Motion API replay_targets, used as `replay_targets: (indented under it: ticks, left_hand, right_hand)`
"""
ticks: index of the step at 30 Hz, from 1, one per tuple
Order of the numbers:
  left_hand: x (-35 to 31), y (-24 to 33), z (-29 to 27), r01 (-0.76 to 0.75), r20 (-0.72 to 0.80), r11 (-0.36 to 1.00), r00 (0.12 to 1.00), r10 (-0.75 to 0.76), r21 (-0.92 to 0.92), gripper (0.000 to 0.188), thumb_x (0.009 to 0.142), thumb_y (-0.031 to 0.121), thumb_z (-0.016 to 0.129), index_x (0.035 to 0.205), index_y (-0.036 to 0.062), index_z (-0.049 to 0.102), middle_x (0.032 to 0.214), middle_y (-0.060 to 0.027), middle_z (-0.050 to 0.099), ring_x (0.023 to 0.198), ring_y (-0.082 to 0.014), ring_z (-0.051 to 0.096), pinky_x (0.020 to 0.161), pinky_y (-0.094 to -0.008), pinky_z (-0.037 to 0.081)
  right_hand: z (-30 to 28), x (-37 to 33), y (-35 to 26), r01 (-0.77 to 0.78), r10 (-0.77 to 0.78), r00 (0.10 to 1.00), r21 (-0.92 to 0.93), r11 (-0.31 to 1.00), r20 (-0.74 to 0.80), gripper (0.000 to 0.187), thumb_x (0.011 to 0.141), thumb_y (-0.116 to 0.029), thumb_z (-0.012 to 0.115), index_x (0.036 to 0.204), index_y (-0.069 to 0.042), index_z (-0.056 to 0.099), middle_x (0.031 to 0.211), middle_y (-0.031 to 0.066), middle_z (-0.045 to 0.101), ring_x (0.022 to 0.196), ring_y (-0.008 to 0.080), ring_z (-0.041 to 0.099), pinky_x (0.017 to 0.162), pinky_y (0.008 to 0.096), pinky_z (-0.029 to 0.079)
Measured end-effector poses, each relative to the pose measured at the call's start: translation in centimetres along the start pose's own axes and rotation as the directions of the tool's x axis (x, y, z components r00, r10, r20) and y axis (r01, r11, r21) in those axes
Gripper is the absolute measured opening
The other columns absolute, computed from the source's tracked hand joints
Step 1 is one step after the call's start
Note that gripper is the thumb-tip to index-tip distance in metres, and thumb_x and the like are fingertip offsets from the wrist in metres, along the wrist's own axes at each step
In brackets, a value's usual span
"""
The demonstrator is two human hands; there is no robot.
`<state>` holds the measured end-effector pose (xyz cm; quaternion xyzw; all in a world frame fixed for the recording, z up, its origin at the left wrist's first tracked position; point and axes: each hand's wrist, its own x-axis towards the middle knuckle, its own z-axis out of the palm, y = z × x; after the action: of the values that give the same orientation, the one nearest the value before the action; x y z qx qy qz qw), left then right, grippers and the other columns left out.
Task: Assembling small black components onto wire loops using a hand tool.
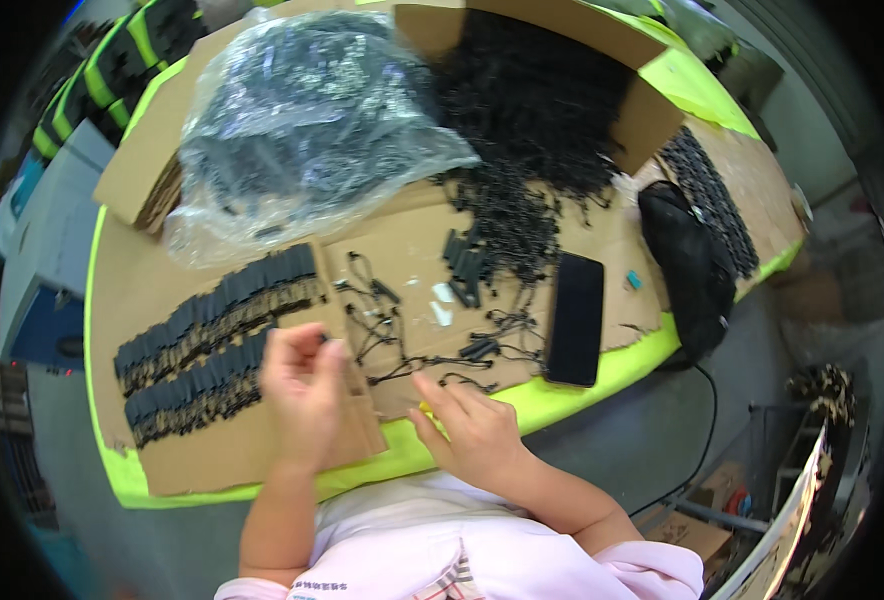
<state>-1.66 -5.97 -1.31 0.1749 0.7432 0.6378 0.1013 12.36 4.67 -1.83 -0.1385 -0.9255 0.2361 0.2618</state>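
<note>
My left hand (304,395) is closed in a pinch at the right end of the lower row of black tube-shaped pieces (197,395). A small dark bit shows at its fingertips, too small to name. Over the front part of the cardboard, my right hand (474,432) has its thumb and index finger apart. A small yellow patch shows between them; I cannot tell what it is. Just beyond its fingertips lie loose black cords with small knobs (392,377). Several short black tubes (467,268) lie farther back.
A second row of black pieces (222,312) lies behind the first. At the back are a clear plastic bag (312,130) and a cardboard box (647,120) spilling black cords (532,110). A phone (574,318) and a black pouch (684,265) lie right, on the cardboard-covered, yellow-green-clothed table.
</note>
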Motion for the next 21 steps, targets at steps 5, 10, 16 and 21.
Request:
replay_targets:
  ticks: [5,10,16,21]
  left_hand:
    - [3.6,-0.4,-4.4,-0.092,0.08,0.624,0.996,0.048,0.776,0.017,0.075,0.005,0.063,0.091,0.0068,0.059,0.07,-0.0055,0.053,0.071,-0.0162,0.052,0.062,-0.0297,0.043]
    - [3.2,-0.6,-1.9,-0.293,0.148,0.391,0.921,0.36,0.872,0.021,0.072,0.008,0.065,0.092,0.0068,0.06,0.081,-0.0072,0.056,0.079,-0.0227,0.052,0.065,-0.036,0.044]
    - [0.1,-0.1,5.5,-0.694,0.639,0.658,0.654,0.405,0.294,0.014,0.07,0.008,0.067,0.083,0.0033,0.061,0.08,-0.0099,0.056,0.078,-0.0273,0.053,0.07,-0.0354,0.045]
    - [0.2,-0.1,9.0,-0.702,0.729,0.6,0.629,0.271,0.383,0.009,0.072,0.007,0.062,0.079,0.0021,0.06,0.077,-0.0098,0.055,0.079,-0.0275,0.054,0.067,-0.0356,0.047]
  right_hand:
    - [-1.3,-0.1,3.1,-0.082,0.084,0.996,0.054,0.995,-0.041,0.026,0.069,-0.01,0.069,0.094,-0.005,0.061,0.062,0.0058,0.057,0.051,0.0189,0.057,0.044,0.0287,0.044]
    - [-3.3,1.0,7.7,-0.264,0.244,0.964,-0.27,0.926,-0.104,0.021,0.071,-0.012,0.064,0.091,-0.011,0.06,0.073,0.0054,0.053,0.056,0.0233,0.059,0.046,0.0335,0.046]
    - [-3.1,1.6,9.6,-0.199,0.202,0.979,-0.3,0.933,-0.024,0.013,0.071,-0.009,0.063,0.084,-0.008,0.06,0.075,0.0051,0.053,0.058,0.0257,0.059,0.051,0.0353,0.047]
    - [-3.1,1.0,9.9,-0.448,0.502,0.861,0.35,0.823,-0.078,0.011,0.077,-0.008,0.063,0.086,-0.003,0.06,0.066,0.007,0.057,0.052,0.0125,0.056,0.047,0.0256,0.044]
